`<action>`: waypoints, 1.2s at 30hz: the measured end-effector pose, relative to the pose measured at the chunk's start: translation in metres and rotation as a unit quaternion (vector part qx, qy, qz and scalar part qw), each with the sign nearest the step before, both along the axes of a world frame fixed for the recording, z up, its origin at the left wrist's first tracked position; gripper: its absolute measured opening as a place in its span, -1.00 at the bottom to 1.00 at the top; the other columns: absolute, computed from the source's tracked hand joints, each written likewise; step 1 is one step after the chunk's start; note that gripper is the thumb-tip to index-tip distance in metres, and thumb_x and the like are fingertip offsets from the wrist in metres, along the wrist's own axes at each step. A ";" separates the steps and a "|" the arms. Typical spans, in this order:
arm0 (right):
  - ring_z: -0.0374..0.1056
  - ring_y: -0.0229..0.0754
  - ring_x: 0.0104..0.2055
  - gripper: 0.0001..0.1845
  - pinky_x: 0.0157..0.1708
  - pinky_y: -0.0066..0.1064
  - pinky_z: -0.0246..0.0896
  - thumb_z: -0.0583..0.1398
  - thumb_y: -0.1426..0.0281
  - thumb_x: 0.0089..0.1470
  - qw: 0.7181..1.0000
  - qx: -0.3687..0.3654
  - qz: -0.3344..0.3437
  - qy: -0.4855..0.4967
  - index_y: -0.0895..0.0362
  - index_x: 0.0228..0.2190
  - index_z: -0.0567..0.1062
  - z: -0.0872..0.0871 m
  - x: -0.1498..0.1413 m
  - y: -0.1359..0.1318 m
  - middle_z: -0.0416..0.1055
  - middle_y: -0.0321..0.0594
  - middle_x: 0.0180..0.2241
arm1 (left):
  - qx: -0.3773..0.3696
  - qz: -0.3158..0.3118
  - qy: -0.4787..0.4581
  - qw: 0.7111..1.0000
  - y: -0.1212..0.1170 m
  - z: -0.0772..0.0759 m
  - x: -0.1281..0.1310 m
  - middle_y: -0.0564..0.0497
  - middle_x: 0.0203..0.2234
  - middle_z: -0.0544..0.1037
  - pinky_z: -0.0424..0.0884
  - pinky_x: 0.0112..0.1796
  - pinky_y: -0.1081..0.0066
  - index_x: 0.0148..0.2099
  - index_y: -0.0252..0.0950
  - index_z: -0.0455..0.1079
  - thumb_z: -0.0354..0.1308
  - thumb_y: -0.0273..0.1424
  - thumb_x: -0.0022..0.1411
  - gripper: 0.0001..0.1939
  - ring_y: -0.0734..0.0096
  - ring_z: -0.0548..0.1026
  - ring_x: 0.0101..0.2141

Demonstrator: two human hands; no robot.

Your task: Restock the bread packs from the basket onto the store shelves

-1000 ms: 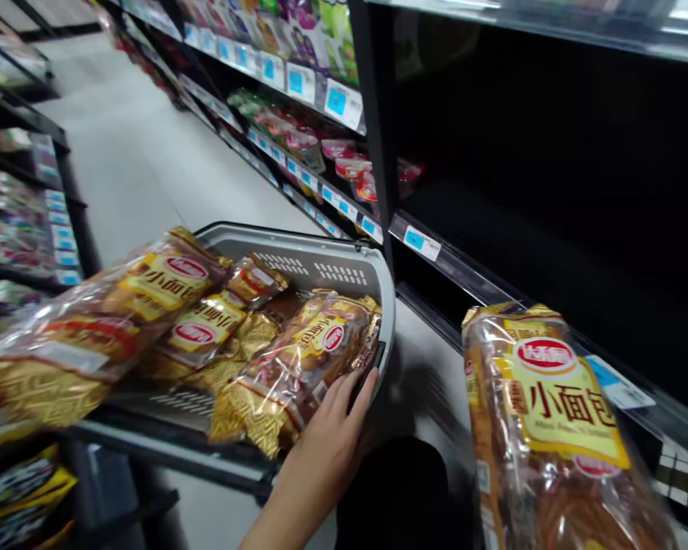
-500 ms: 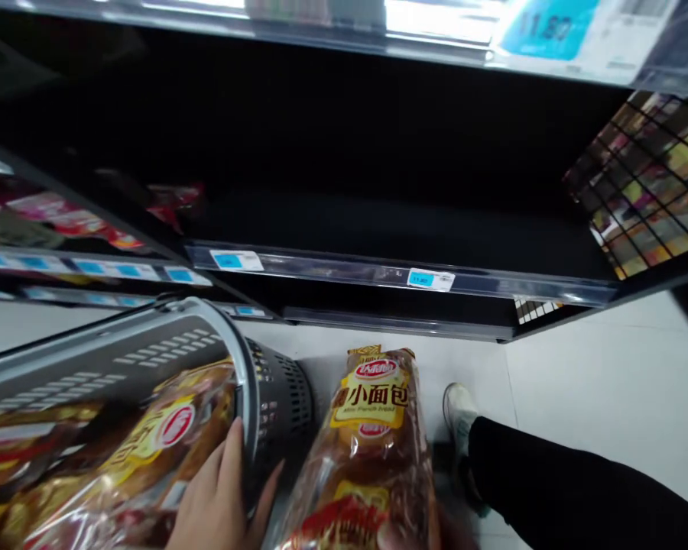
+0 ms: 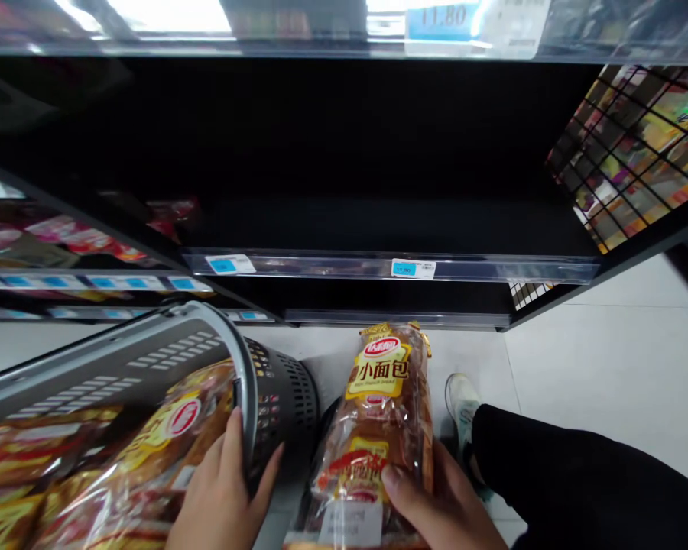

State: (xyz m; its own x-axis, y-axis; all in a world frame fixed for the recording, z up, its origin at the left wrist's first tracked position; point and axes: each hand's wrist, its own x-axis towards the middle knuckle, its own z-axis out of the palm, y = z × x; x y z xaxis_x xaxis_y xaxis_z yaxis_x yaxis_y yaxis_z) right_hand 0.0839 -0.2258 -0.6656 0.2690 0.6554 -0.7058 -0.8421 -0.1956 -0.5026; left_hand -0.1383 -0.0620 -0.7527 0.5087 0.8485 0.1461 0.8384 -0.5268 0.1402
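Observation:
My left hand (image 3: 221, 496) grips the curved rim of a grey plastic shopping basket (image 3: 280, 405), fingers wrapped around it at the lower left. The basket tilts, and several gold-and-clear bagged bread loaves (image 3: 149, 458) fill it. My right hand (image 3: 436, 504) holds a similar bagged loaf (image 3: 375, 420) with a yellow label reading 小面包, low at the centre. That loaf hangs just to the right of the basket, apart from it. The bag's lower end is partly covered by my fingers.
A black store shelf with a price strip (image 3: 390, 267) stands ahead, holding a few red packets (image 3: 172, 210) far back on the left. A wire mesh panel (image 3: 631, 145) is at upper right. Below lie white floor tiles (image 3: 596, 336), my dark trouser leg (image 3: 567, 473) and a pale shoe (image 3: 462, 405).
My view has swung from along the aisle to facing the shelf and floor. The loaf has moved from the right to low centre, now with my right hand on it.

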 end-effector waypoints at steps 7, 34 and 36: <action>0.48 0.18 0.13 -0.15 0.06 -0.10 0.45 0.55 0.09 -0.20 0.998 0.052 0.000 0.038 0.10 0.08 0.45 0.031 0.018 0.014 0.60 -0.07 -0.02 | -0.006 -0.006 0.000 1.000 -0.002 -0.006 -0.004 -0.36 0.07 0.44 0.48 0.05 -0.06 0.55 -0.36 -0.26 -0.12 -0.08 0.44 -0.18 -0.20 0.51 0.04; 0.61 0.01 -0.06 -0.19 -0.15 -0.29 0.57 0.58 0.27 -0.18 0.955 0.218 0.200 -0.011 0.07 0.08 0.44 0.030 0.045 0.063 0.63 -0.14 -0.03 | -0.387 0.006 -0.641 0.663 -0.058 0.092 0.082 -0.12 0.43 0.21 0.32 0.30 0.17 0.48 -0.19 0.13 0.40 -0.17 0.19 -0.09 -0.07 0.20 0.39; 0.60 0.02 -0.05 -0.21 -0.15 -0.30 0.57 0.58 0.28 -0.19 0.953 0.220 0.207 -0.012 0.08 0.07 0.45 0.030 0.045 0.067 0.63 -0.13 -0.03 | -0.375 0.012 -0.644 0.667 -0.058 0.091 0.082 -0.13 0.43 0.21 0.30 0.32 0.17 0.48 -0.21 0.13 0.39 -0.16 0.19 -0.09 -0.06 0.20 0.39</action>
